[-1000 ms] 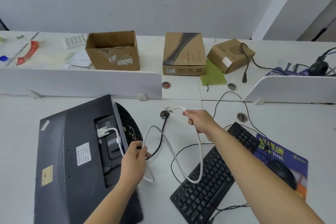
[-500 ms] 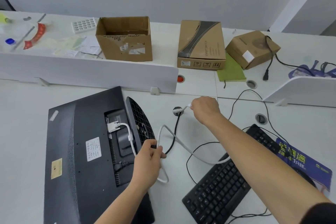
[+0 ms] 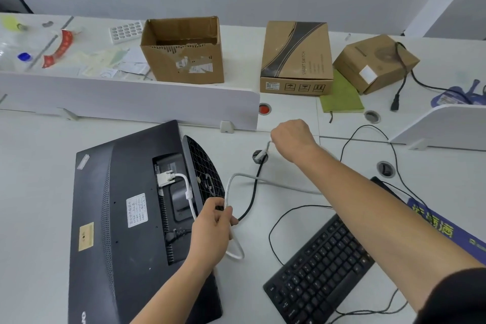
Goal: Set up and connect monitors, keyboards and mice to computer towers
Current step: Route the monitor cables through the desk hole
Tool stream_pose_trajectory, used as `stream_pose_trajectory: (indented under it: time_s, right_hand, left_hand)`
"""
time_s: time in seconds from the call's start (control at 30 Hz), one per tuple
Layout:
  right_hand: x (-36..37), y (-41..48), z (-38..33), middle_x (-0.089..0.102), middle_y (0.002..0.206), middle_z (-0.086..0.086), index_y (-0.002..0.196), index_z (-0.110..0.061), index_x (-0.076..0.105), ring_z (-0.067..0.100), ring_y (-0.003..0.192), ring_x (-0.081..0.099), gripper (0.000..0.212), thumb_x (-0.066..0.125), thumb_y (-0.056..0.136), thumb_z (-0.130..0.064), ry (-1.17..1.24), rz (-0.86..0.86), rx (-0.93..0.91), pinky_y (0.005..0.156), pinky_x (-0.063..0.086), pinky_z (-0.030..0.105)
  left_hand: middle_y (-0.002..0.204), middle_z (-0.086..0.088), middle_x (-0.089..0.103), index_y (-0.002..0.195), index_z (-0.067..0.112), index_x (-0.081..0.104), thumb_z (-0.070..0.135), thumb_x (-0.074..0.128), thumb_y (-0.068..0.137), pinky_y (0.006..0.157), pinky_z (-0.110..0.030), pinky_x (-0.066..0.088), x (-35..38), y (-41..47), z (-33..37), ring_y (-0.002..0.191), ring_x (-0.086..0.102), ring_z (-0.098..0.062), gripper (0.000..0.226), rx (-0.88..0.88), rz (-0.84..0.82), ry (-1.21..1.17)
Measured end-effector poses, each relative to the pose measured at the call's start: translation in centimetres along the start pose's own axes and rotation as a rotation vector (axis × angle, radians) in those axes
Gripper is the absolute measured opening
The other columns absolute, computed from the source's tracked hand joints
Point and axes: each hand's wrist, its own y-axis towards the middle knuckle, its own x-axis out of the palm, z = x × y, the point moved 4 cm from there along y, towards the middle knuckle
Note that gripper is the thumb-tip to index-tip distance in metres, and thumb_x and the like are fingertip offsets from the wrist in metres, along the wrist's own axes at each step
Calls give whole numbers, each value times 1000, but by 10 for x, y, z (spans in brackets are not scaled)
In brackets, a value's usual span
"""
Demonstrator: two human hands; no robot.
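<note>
A black monitor lies face down on the white desk, its round stand base pointing up. A white video cable is plugged into its back by a white connector. My left hand grips a loop of that cable beside the monitor. My right hand pinches the cable's free end, and the plug hangs at the desk's cable hole. A black power cord also runs into that hole. A black keyboard lies under my right forearm.
Past the white divider stand an open cardboard box, a closed carton, a small box and a green notebook. A blue mouse pad lies at right. More cable holes dot the desk.
My right hand has carried the white cable's free end forward and down to the cable hole. The cable's slack loop has drawn straighter. My left hand keeps its hold on the loop.
</note>
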Motion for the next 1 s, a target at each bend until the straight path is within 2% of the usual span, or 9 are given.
stream_pose_trajectory:
  time_s: [0.2, 0.27, 0.4, 0.5, 0.6, 0.7, 0.8, 0.9, 1.0]
  right_hand:
    - [15, -3, -25, 69, 102, 1, 100, -15, 68, 26, 97, 65, 24, 51, 89, -1, 30, -4, -193, 65, 36, 31]
    - [24, 4, -34, 64, 109, 6, 111, -12, 65, 30, 101, 62, 28, 50, 90, 0, 182, 19, -208, 68, 40, 33]
    - [40, 11, -16, 45, 137, 11, 146, -16, 42, 34, 118, 53, 43, 45, 103, -20, 777, 48, 25, 93, 47, 44]
    - [59, -4, 10, 41, 146, 11, 150, -17, 39, 31, 130, 45, 47, 43, 104, -27, 840, 83, 177, 104, 41, 43]
    - [97, -32, 26, 43, 146, 13, 147, -16, 43, 32, 134, 42, 48, 41, 104, -38, 937, -14, 381, 107, 38, 44]
    - [136, -67, 17, 60, 126, 11, 132, -12, 57, 30, 118, 56, 62, 26, 102, -57, 1182, -174, 564, 99, 45, 40]
    - [146, -96, -16, 70, 98, 2, 108, -14, 66, 19, 85, 68, 75, 16, 98, -68, 1484, -263, 558, 85, 50, 35]
    - [146, -118, -47, 67, 103, -3, 112, -21, 63, 9, 72, 66, 57, 29, 100, -65, 1566, -338, 411, 74, 47, 27]
    - [158, -114, -56, 72, 95, 3, 111, -14, 62, 9, 71, 68, 20, 54, 101, -30, 1635, -424, 394, 75, 53, 29]
  left_hand:
    - [75, 0, 71, 105, 22, 57, 21, 49, 103, 51, -13, 42, 3, -2, 0, 53, 54, -7, 8, -4, 14, -3]
    - [73, -1, 70, 105, 21, 57, 20, 49, 103, 50, -12, 41, 2, -2, 2, 52, 53, -7, 8, 3, 18, -9]
    - [65, 3, 67, 103, 21, 57, 21, 49, 103, 48, -12, 40, 2, 0, 2, 50, 51, -5, 8, 11, 29, 10]
    - [70, 4, 70, 103, 22, 56, 22, 49, 103, 50, -17, 43, 4, 2, 0, 52, 53, -6, 8, 5, 40, 33]
    - [73, 6, 71, 105, 22, 56, 23, 48, 103, 55, -26, 47, 6, 4, -2, 52, 55, -7, 8, 5, 56, 54]
    - [76, 8, 71, 111, 21, 55, 24, 48, 103, 60, -29, 49, 10, 8, -1, 53, 57, -7, 11, 15, 66, 71]
    - [76, 5, 71, 114, 19, 54, 24, 49, 103, 56, -31, 46, 13, 13, 0, 52, 57, -7, 13, -2, 67, 46]
    - [75, 3, 71, 115, 17, 54, 23, 49, 103, 55, -32, 44, 14, 17, 1, 51, 57, -8, 14, -27, 75, 9]
    - [75, 1, 71, 114, 17, 53, 23, 49, 103, 53, -31, 44, 15, 19, 3, 50, 56, -10, 13, -38, 75, 1]
